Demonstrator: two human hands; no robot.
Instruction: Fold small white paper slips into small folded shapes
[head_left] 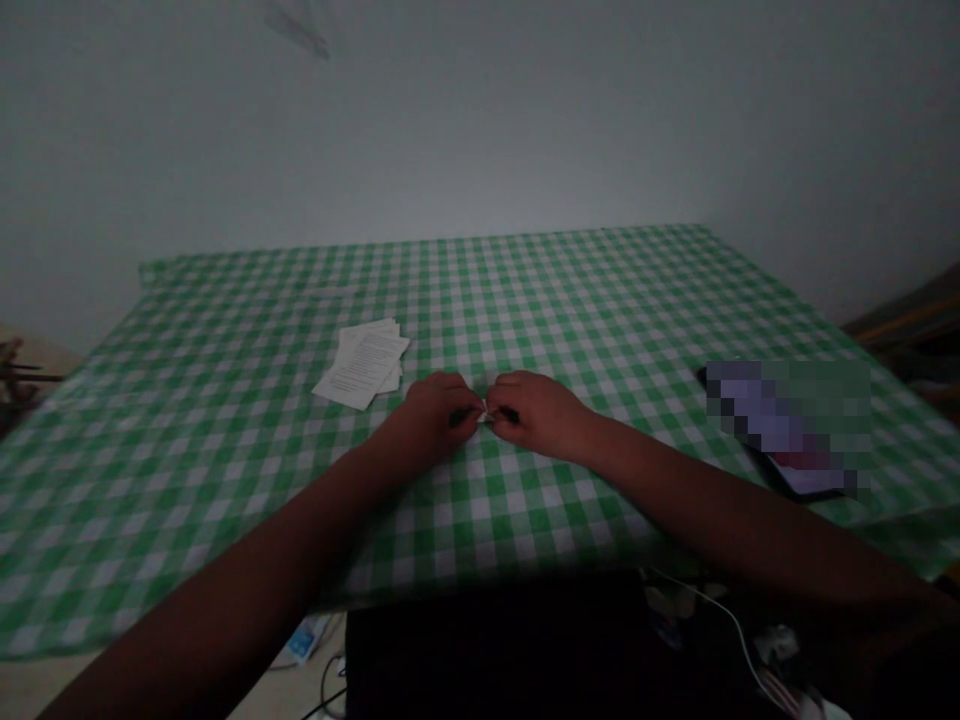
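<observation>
Left hand (439, 415) and right hand (536, 415), at the middle of the tabletop (637, 280), under which lies a green gingham cloth's surface. Fingers (471, 402) of both hands are pressed together, pinching a small piece of white paper (484, 413) between them. Stack of printed papers (362, 365) at 10 o'clock from the hands; blurred phone (780, 430) at 3 o'clock.

Bare left forearm (247, 590) rising from the lower left, bare right forearm (720, 510) coming in from the lower right, both angled inward, left hand (431, 420) and right hand (536, 415) meeting at centre, backs upward, curled fingers (466, 402) pinched close, fingertips nearly touching
</observation>
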